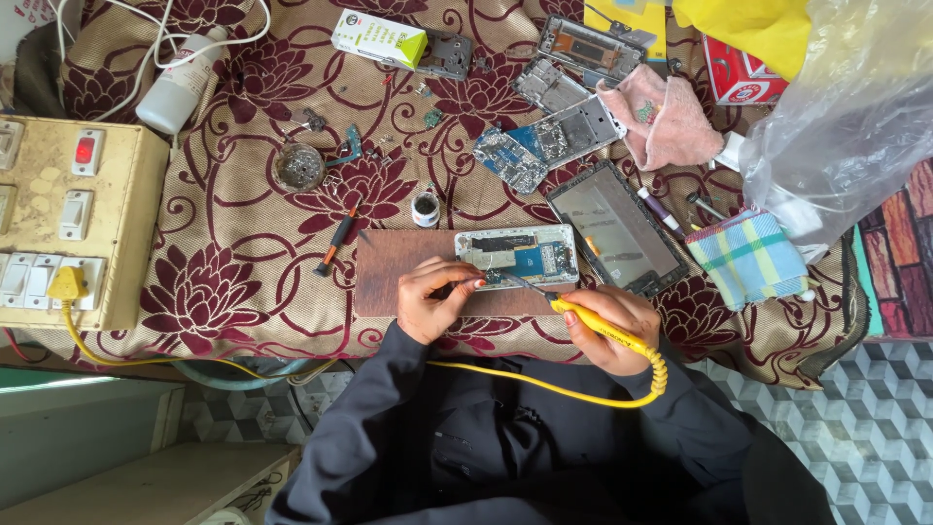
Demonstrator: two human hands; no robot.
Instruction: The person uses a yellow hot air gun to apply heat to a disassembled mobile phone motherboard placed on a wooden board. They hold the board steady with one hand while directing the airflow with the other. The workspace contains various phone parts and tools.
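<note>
While the floral cloth (243,253) is covering the tabletop, an opened phone (517,257) is lying on a brown board (389,272), long axis left to right, just above both hands. The right hand (607,326) is gripping a yellow soldering iron (593,323), fingers clenched round it, tip angling up-left onto the phone's lower edge. The left hand (432,297), equally near, is pinching something thin there; what, cannot tell. A small round tin (425,208) is sitting above the board, its contents dark.

A maroon flowered cloth (243,243) covers the table; grey cube-patterned floor (865,428) lies beneath; a pale, perhaps wooden, shelf (126,476) stands lower left; daylight.
</note>
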